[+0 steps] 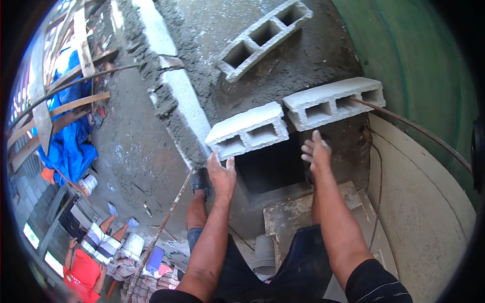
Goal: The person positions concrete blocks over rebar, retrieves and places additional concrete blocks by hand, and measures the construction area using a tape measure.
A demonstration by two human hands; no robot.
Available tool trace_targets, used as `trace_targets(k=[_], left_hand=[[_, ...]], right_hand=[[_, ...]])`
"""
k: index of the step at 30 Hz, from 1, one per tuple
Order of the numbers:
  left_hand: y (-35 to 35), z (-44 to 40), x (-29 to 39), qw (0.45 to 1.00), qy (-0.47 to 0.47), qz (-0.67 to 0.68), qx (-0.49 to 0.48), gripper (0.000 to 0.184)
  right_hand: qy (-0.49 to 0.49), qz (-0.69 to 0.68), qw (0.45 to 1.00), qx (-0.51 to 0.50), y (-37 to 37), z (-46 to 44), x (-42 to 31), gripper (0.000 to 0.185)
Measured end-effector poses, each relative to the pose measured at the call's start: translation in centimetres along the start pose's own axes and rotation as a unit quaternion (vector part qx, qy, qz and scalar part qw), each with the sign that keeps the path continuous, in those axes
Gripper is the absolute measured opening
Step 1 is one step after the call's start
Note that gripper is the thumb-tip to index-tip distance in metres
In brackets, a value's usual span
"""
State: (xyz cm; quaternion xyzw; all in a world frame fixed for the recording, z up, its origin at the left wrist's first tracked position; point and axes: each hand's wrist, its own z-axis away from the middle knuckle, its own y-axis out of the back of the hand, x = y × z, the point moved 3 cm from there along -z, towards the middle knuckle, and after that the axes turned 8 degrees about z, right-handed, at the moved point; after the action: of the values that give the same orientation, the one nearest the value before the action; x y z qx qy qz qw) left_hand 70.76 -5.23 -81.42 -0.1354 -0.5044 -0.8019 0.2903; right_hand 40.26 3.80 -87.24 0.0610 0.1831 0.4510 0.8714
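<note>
A two-celled concrete block lies on its side above a dark square opening. My left hand is at this block's lower left corner, thumb and fingers apart; whether the fingertips touch it I cannot tell. My right hand hangs open over the right side of the opening, holding nothing, just below a longer three-celled block. A narrow gap separates the two blocks. Farther back, another hollow block lies at a slant on the wet grey surface.
Laid blocks with wet mortar run along the left. Rebar rods stick up left and right. A curved pale wall and green sheeting bound the right. Below left are a person in red and a blue tarp.
</note>
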Motion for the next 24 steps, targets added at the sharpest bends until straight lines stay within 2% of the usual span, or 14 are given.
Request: trace_targets(k=[3,8,10,11,12,14,15,17,18,21,24], left_hand=[[0.5,-1.4,-0.4,0.999,-0.022,-0.011,0.026,0.059],[1.1,-5.3,-2.0,0.992,-0.084,-0.041,0.079,0.062],[2.4,-8.0,-2.0,0.999,-0.04,-0.022,0.01,0.065],[3.0,-9.3,-1.0,0.998,-0.03,-0.008,-0.058,0.067],[2.8,-10.5,-0.6,0.989,-0.079,-0.071,-0.105,0.071],[0.0,-12.4,0.3,0.949,-0.059,-0.126,-0.284,0.077],[-0.8,-12.8,0.2,0.947,-0.064,-0.127,-0.288,0.077],[-2.9,-13.1,-1.5,0.903,-0.097,-0.193,-0.372,0.088],[-3.0,-14.1,-2.2,0.901,-0.092,-0.197,-0.375,0.088],[-2.1,-14.8,-2.2,0.87,-0.064,-0.12,-0.474,0.095],[-1.6,-15.3,-0.8,0.853,-0.047,-0.098,-0.51,0.1]], right_hand=[[0.003,0.07,0.993,-0.097,-4.8,3.0,1.7,0.065],[0.014,0.078,0.993,-0.09,-9.7,4.4,2.1,0.056],[0.019,0.052,0.994,-0.09,-10.4,4.2,2.4,0.047],[0.026,0.054,0.995,-0.082,-10.5,4.0,2.5,0.046],[0.033,0.055,0.995,-0.074,-10.6,3.8,2.6,0.045],[0.009,0.053,0.995,-0.088,-11.0,3.2,3.1,0.044],[0.003,0.054,0.995,-0.085,-11.2,3.1,3.2,0.042],[0.0,0.058,0.995,-0.083,-11.4,3.0,2.8,0.041],[-0.007,0.065,0.994,-0.086,-11.9,3.0,2.9,0.04],[0.008,0.092,0.993,-0.079,-12.2,1.5,3.7,0.041],[-0.016,0.084,0.994,-0.066,-12.2,1.8,3.3,0.045]])
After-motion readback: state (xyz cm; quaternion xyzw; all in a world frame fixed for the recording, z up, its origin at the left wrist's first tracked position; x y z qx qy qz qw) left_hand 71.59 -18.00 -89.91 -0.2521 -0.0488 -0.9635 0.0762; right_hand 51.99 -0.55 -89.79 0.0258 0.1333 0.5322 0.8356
